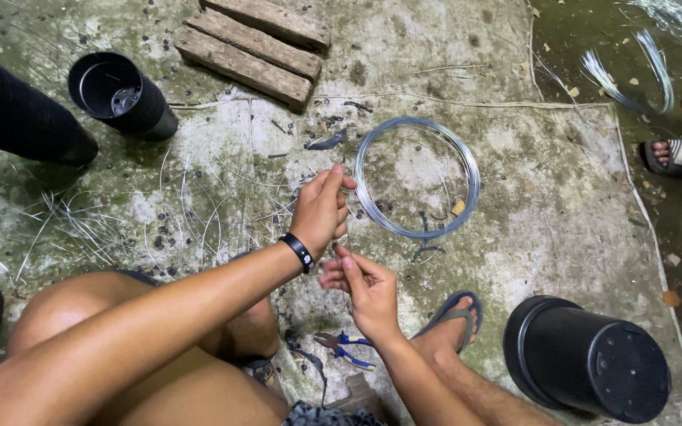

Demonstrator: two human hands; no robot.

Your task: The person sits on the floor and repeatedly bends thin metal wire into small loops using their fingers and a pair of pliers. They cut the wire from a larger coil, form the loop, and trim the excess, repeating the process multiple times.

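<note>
My left hand (321, 211), with a black band on its wrist, is raised and pinches a thin silvery wire between thumb and fingertips. Just below it, my right hand (361, 285) pinches the same wire lower down. The wire (344, 237) runs between the two hands and is hard to follow. A round coil of silvery wire (467, 162) lies flat on the concrete floor right of my left hand. Pliers with blue handles (342, 348) lie on the floor under my right wrist.
Black plastic pots lie on their sides at the upper left (120, 95) and lower right (586, 359). Three wooden slats (250, 43) sit at the top. Cut wire pieces (80, 225) litter the left floor. Another person's sandalled foot (671, 154) is at the right edge.
</note>
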